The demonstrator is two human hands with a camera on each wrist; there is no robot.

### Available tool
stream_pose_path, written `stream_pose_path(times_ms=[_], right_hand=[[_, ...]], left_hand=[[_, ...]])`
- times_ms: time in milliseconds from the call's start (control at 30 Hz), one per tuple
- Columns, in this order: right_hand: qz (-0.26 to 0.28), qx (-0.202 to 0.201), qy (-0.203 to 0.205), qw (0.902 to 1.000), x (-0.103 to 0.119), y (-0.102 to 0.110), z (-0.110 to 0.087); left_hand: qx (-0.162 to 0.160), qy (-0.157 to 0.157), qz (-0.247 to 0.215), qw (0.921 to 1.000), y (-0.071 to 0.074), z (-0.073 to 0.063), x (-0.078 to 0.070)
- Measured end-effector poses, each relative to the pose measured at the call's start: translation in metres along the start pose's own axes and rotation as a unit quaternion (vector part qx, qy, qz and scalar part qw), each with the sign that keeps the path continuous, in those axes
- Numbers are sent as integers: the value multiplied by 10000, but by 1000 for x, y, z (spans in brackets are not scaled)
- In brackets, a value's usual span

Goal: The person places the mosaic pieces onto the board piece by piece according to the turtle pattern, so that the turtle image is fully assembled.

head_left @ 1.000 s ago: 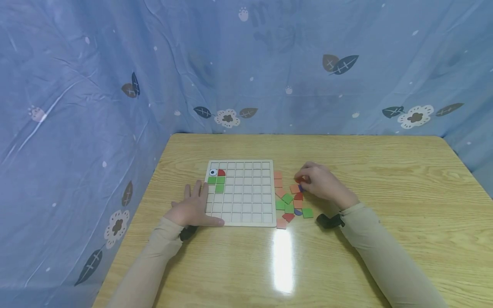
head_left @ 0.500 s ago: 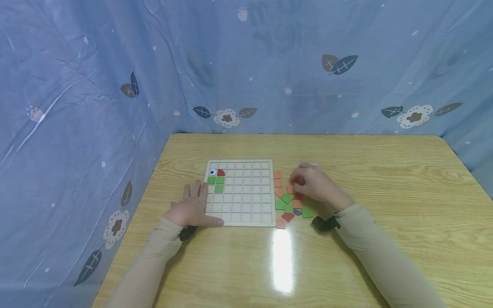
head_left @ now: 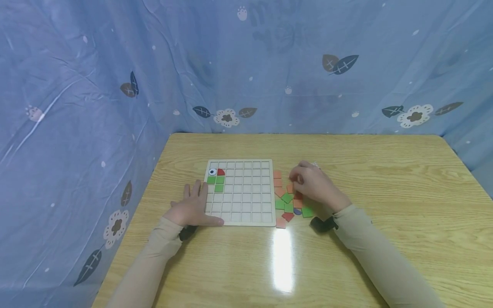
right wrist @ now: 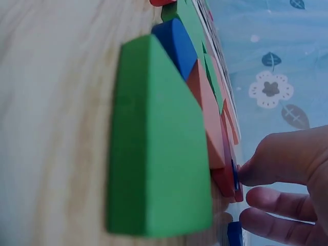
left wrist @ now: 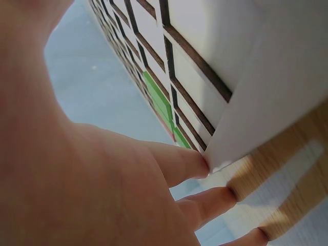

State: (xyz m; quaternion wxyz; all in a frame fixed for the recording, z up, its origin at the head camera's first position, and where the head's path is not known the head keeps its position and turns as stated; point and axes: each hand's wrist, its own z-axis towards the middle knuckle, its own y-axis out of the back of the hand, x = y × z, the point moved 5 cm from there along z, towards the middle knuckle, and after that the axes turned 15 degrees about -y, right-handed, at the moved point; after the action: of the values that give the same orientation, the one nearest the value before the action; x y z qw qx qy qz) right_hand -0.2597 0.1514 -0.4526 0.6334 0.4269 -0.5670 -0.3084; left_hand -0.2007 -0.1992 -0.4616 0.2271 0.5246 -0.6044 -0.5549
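Note:
My left hand [head_left: 192, 207] rests spread at the left edge of a white grid board [head_left: 246, 192], thumb along its front rim. In the left wrist view, its straight fingers [left wrist: 179, 161] reach the board's corner. On the board lie a round eye tile [head_left: 212, 172], a red quarter-round tile [head_left: 221, 172] and several green tiles [head_left: 219, 188]. Right of it, my right hand [head_left: 316, 183] bends over the far side of the loose tiles. In the right wrist view, thumb and forefinger pinch at a small red tile [right wrist: 239, 193], mostly hidden, beside a blue one [right wrist: 235, 174].
Loose orange tiles [head_left: 277, 182], green tiles [head_left: 307, 212], a red tile [head_left: 287, 217] and a purple half-round tile [head_left: 297, 211] lie along the board's right side. A blue piece [right wrist: 234, 233] lies under the right fingers. The wooden table [head_left: 385, 184] backs onto a blue curtain [head_left: 269, 64].
My right hand has shifted slightly left over the tiles, its fingers closing together. My left hand and the tiles on the board have stayed put.

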Motion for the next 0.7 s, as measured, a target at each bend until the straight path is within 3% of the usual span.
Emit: stream_pose_path(times_ms=[700], right_hand=[[-265, -100, 249, 9993, 15, -3, 0]], left_hand=[[40, 43, -17, 10000, 0, 1, 1]])
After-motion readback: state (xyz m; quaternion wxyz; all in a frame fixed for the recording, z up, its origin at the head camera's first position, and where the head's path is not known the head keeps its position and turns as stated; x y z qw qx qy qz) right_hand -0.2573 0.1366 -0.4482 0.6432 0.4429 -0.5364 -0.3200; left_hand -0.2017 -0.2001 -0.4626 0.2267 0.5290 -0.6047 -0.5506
